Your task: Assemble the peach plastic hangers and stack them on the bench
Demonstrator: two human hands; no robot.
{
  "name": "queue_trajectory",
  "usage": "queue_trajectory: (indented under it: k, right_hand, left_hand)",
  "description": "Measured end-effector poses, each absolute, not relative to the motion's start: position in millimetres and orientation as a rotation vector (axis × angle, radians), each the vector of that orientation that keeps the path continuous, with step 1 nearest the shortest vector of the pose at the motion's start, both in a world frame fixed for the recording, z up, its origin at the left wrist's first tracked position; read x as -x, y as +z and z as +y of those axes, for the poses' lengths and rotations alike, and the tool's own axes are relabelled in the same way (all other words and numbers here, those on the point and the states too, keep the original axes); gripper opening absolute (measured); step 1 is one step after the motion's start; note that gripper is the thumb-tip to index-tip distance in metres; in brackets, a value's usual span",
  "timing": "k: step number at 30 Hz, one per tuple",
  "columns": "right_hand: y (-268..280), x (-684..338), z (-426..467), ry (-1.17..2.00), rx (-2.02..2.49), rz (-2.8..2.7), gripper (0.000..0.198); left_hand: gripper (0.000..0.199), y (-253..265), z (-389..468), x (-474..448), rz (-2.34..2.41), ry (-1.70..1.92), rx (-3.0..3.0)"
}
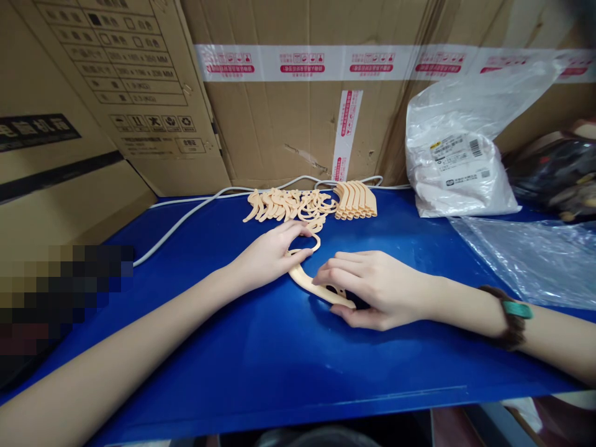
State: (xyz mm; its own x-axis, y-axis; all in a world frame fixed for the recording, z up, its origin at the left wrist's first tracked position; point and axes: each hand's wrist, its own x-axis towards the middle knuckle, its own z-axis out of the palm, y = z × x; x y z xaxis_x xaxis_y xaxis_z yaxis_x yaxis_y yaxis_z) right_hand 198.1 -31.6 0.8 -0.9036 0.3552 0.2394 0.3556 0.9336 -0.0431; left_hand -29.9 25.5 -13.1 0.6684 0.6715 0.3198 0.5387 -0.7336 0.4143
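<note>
Over the blue table [274,366], my left hand [274,251] is closed on a cream plastic ring-shaped piece [317,241], its thumb and fingers at the ring's edge. My right hand [377,285] pinches a long curved cream plastic piece [310,284] by its lower right end. The upper end of that curved piece meets the ring at my left thumb; whether they are joined I cannot tell. Right behind my left fingers lies a loose pile of small cream hooks and rings [311,205]. Beside the pile, curved cream pieces [356,200] are stacked in neat rows.
Large cardboard boxes [279,124] wall off the back and left. A white cable [186,218] runs along the rear. On the right stand a white plastic bag [459,161] with a label and a flat clear plastic bag [526,254]. Dark items crowd the far right.
</note>
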Motion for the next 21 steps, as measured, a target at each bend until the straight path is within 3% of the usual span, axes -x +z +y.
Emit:
queue_trajectory:
  k: [5,21]
  right_hand:
    - [-3,-203,-22,0.121,0.572,-2.785,0.033]
    - [-13,-211,1,-0.107,0.848,-2.577,0.027]
  left_hand:
    - [0.024,-14,26,29,0.974,0.688,-2.601]
    - [0.028,-13,25,27,1.004,0.719,-2.588]
